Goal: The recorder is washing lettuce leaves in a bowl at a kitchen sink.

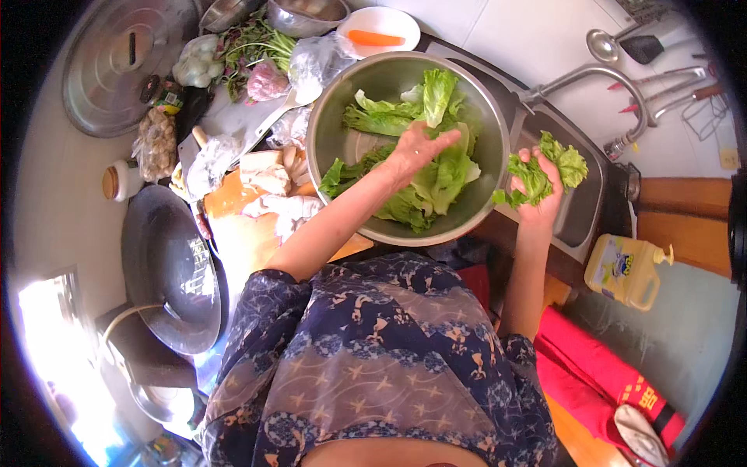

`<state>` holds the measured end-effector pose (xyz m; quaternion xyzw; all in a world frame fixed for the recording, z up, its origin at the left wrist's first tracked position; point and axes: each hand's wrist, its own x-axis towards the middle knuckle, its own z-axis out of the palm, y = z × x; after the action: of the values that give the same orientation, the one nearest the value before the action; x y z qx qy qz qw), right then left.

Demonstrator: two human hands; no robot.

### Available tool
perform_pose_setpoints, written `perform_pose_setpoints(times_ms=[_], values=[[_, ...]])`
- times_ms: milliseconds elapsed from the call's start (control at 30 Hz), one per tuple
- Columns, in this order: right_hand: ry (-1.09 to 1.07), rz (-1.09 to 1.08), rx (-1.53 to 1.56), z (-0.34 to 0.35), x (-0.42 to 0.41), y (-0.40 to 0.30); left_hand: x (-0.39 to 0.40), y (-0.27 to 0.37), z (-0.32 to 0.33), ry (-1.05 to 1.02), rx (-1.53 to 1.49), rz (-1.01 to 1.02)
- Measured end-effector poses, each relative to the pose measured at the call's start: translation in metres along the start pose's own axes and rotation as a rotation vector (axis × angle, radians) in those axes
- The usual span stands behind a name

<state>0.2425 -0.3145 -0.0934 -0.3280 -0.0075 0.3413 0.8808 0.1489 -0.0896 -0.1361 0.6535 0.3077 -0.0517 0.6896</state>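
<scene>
A large stainless steel basin (pixel 496 125) holds loose green lettuce leaves (pixel 429 190). My left hand (pixel 415 153) reaches into it from the left, thumb spread away from the fingers. One upright lettuce leaf (pixel 439 93) meets its fingertips, which are partly hidden, so a grip on it is not clear. Past the basin's right rim, my right hand (pixel 545 190) is raised over the sink's edge. It is closed around a bunch of crumpled lettuce (pixel 563 160), with leaf ends sticking out on both sides.
Right of the basin are a steel sink (pixel 578 204), a curved faucet (pixel 633 87) and a yellow pump jug (pixel 621 271). At left lie a wok (pixel 169 268), a cleaver (pixel 188 152), pale meat pieces (pixel 265 172) and a white spoon (pixel 274 117). A carrot (pixel 375 38) rests in a white bowl (pixel 408 26).
</scene>
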Motion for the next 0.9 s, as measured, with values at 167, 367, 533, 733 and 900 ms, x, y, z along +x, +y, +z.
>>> perform_pose_setpoints(times_ms=[167,367,533,733,900], values=[[0.036,-0.018,-0.016,0.003,-0.007,0.0,0.028,-0.015,-0.039,0.281,-0.441,-0.195],[-0.079,0.112,0.057,0.017,0.01,0.022,0.136,-0.149,-0.052,0.547,-0.051,-0.24],[-0.007,0.112,0.03,0.017,0.011,0.029,0.067,-0.046,-0.025,0.664,-0.851,-0.213],[0.04,-0.015,-0.519,0.054,0.025,0.064,0.01,-0.011,-0.024,0.723,0.009,0.463],[-0.008,-0.115,-0.704,0.095,0.023,0.088,-0.028,0.023,-0.009,0.529,0.753,0.627]])
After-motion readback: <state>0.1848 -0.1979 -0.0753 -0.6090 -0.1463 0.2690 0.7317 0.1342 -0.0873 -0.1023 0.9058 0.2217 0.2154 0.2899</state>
